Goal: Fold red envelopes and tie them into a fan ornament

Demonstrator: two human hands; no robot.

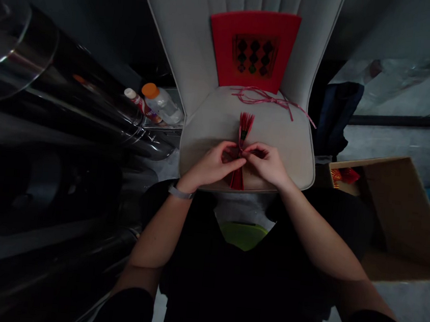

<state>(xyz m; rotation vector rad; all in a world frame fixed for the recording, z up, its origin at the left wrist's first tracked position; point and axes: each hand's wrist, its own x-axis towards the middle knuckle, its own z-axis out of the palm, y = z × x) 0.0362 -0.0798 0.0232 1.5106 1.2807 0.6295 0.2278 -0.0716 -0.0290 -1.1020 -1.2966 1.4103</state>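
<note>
A bundle of thin red paper pieces (pixel 238 180) stands on end on the chair seat, fanned at both ends and narrow at its middle. Dark and greenish print shows near its upper end. At that narrow waist, my left hand (pixel 215 162) and my right hand (pixel 267 164) meet, fingertips pinched together. A thin pinkish tie seems to run round the waist, mostly hidden by the fingers. Behind the bundle lie loose pink-and-white cords (pixel 262 98). A red printed card or packet (pixel 254 50) leans against the chair back.
The pale padded chair (pixel 292 154) is before my knees. To its left are an orange-capped bottle (pixel 163 105) and a white-capped bottle (pixel 144 106), beside dark shiny cylinders (pixel 72 95). An open cardboard box (pixel 397 216) with red-gold items (pixel 346 176) stands at right. Something green (pixel 243 234) is below.
</note>
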